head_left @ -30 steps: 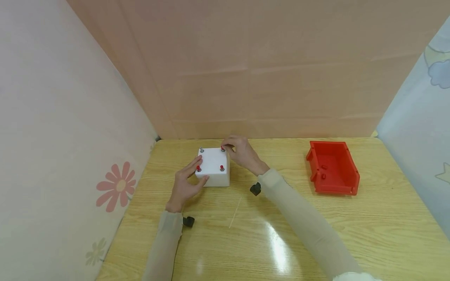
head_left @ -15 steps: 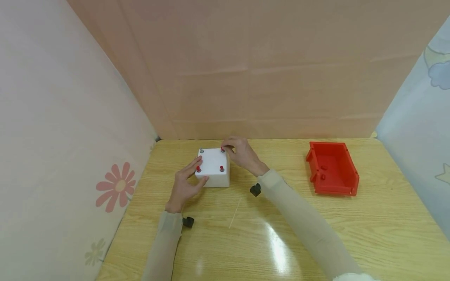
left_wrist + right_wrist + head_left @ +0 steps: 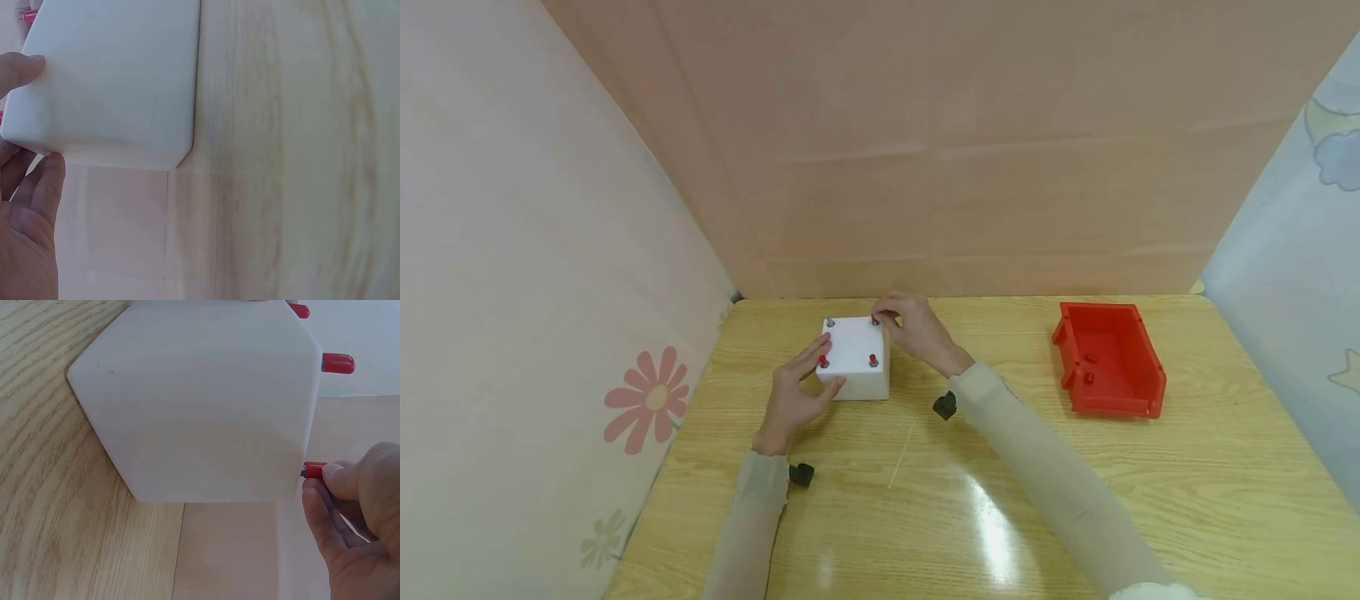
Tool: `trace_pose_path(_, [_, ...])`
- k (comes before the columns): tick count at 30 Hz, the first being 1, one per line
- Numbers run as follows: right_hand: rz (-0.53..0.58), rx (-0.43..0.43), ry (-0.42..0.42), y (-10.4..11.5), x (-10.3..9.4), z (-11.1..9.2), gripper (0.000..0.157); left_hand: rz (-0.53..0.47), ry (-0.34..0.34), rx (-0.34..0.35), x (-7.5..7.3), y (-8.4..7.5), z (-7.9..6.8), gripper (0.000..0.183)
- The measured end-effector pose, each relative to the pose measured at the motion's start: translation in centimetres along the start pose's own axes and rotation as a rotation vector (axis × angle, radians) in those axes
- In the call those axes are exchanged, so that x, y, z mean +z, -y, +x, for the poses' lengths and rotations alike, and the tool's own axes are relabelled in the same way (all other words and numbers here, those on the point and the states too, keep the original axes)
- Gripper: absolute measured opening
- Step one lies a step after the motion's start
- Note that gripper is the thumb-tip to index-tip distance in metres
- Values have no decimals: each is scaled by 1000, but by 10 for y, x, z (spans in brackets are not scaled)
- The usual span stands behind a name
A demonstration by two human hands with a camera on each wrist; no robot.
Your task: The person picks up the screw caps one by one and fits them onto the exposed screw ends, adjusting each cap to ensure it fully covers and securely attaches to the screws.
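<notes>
A white box (image 3: 854,342) stands on the wooden table, a metal post rising from each top corner. Both near posts carry a red cap, the near-left cap (image 3: 823,361) and the near-right cap (image 3: 873,359); the far-left post (image 3: 831,322) is bare metal. My left hand (image 3: 796,393) holds the box at its near-left corner, thumb on the front face and fingers along the left side. At the far-right post, thumb and fingers of my right hand (image 3: 919,332) pinch a red cap (image 3: 315,469). Some metal shows between that cap and the box in the right wrist view.
To the right sits a red bin (image 3: 1112,358) with a couple of small red pieces (image 3: 1089,377) inside. A brown papered wall (image 3: 925,167) rises behind the table (image 3: 1210,483). Patterned walls close off both sides.
</notes>
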State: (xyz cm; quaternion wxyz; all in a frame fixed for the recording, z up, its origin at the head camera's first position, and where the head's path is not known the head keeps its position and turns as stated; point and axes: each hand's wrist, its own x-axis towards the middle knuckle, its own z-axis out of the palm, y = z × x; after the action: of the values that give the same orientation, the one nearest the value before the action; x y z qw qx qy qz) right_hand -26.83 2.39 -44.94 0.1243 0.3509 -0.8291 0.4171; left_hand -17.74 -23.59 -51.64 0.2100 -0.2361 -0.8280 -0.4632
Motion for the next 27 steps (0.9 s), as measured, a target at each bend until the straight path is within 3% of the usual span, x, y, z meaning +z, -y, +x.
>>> trace_pose_path(27, [-6, -5, -1, 0, 0, -3, 12, -20, 1, 9, -1, 0, 1, 61])
